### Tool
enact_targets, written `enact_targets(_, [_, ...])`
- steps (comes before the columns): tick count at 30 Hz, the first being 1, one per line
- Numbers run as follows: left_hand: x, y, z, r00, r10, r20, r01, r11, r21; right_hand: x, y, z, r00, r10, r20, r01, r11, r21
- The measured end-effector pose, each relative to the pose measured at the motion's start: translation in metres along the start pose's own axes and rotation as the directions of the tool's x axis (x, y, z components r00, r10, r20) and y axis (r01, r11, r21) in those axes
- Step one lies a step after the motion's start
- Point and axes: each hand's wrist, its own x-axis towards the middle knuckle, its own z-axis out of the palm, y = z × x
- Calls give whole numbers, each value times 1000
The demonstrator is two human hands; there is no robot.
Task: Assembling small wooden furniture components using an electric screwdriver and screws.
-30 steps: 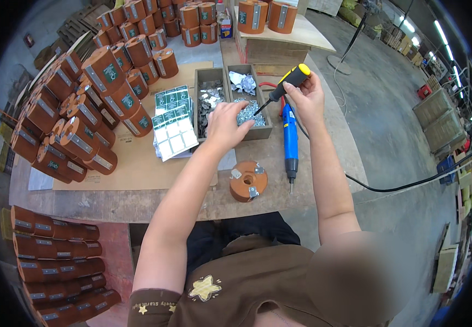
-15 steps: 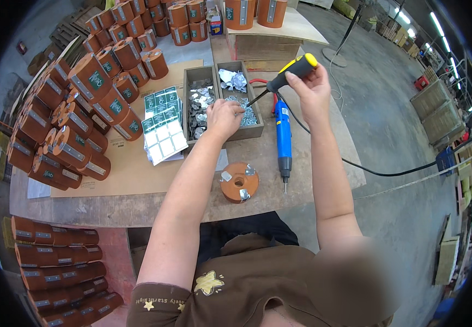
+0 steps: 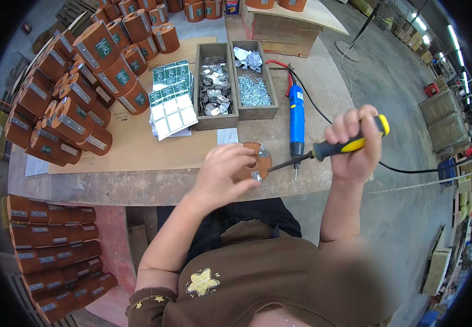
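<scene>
In my closed right hand is a screwdriver with a black and yellow handle. It lies nearly level, pointing left, and its shaft tip comes up to the right edge of a round orange-brown wooden piece. That piece has a centre hole and small metal plates on its top face. Over its left side is my left hand, fingers apart and thumb spread toward the near edge; whether it touches the piece, or a small screw is between the fingers, I cannot tell. A blue electric screwdriver lies just beyond, to the right.
Two wooden bins hold metal plates and small screws with crumpled paper. Left of them lie label sheets and stacked orange-brown cylinders. A black cable runs off right. The table's front edge is close.
My left hand has left the screw bin and come down to the round wooden piece. My right hand has lowered the screwdriver from the bin toward the piece. The view has shifted.
</scene>
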Motion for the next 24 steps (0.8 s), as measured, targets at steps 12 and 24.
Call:
enact_targets(12, [-14,2,27,990,-32,-137,34,999,15,-18,39,19,991,-47,124,79,961,-267])
enact_targets(24, [-17,2,30,984,-54,-167,53,999,-9,-19,38,20,969,5,246,61,965,-256])
